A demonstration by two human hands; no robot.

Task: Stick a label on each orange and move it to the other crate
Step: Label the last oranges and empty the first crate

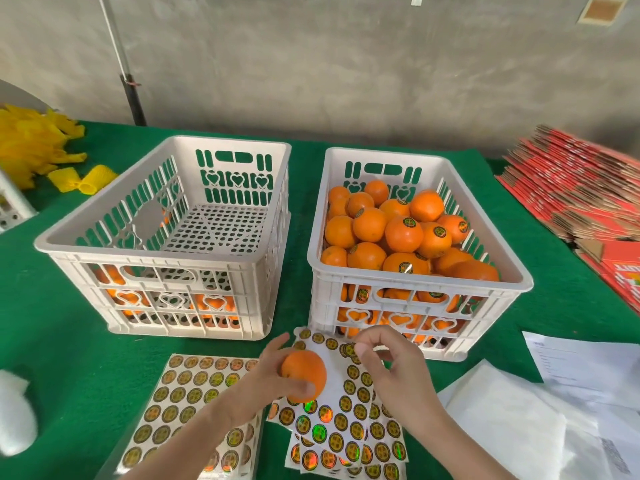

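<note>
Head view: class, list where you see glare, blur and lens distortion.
In the head view, rainbow glare flashes on the sticker sheets; the red cartons at the right edge are smeared; the two crates splay apart under the wide lens; the orange in the left hand looks sharp.

No text readable: print on labels (356,430), papers (585,368) and red cartons (571,188) is blurred

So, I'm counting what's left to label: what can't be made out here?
Left crate, head view: its near wall hides the bottom; oranges show only through slots, uncountable.
Orange in the left hand: fingers and its far side hide any label.
Label pinched by the right hand: too small to tell if peeled free.
Papers: print blurred, cut by the right edge.
</note>
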